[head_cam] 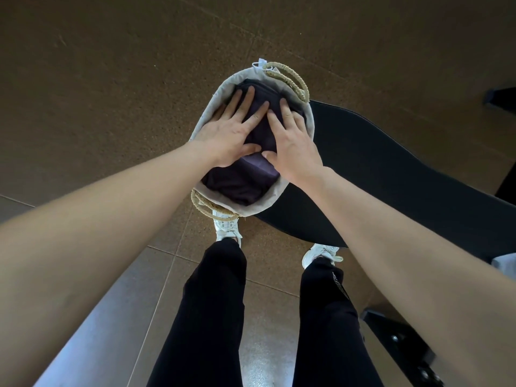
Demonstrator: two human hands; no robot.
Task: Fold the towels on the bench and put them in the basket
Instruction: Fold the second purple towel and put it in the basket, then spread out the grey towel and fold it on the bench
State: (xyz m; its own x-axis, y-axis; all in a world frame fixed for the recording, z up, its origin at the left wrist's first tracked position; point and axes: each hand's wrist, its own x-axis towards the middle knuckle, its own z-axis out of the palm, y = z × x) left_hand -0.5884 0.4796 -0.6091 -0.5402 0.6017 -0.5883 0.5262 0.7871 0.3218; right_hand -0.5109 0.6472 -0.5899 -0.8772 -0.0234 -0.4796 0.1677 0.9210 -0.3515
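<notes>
Down on the brown floor (111, 93), the basket (279, 196) with its pale liner and 2 woven handles stands just beside the black bench (391, 174). Dark purple towels (240, 180) lie folded inside it, filling it nearly to the rim. Both hands rest flat on top of the towels: the left hand (229, 132) with its fingers spread wide, the right hand (293, 143) with fingers extended and closer together, thumbs nearly meeting at the middle. Neither hand pinches anything; palms press down on the cloth
</notes>
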